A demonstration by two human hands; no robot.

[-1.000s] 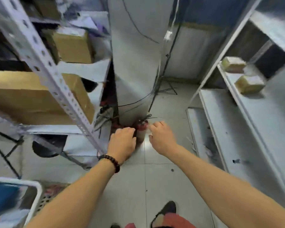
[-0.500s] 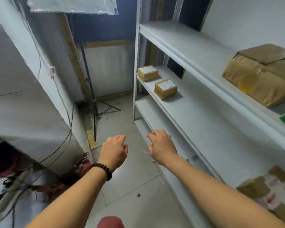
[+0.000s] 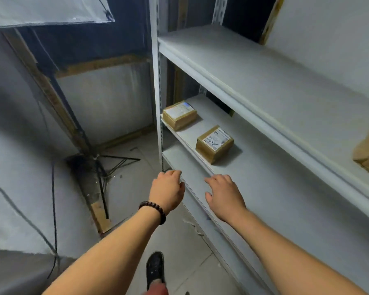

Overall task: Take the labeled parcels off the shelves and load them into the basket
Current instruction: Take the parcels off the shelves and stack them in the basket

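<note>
The left hand (image 3: 167,189), loosely curled, and the right hand (image 3: 224,195), fingers relaxed and spread, both hold nothing near the middle shelf's (image 3: 268,179) front edge, while the nearer parcel (image 3: 214,144) sits on that shelf at the right hand's twelve o'clock, the farther parcel (image 3: 179,115) at eleven.
</note>
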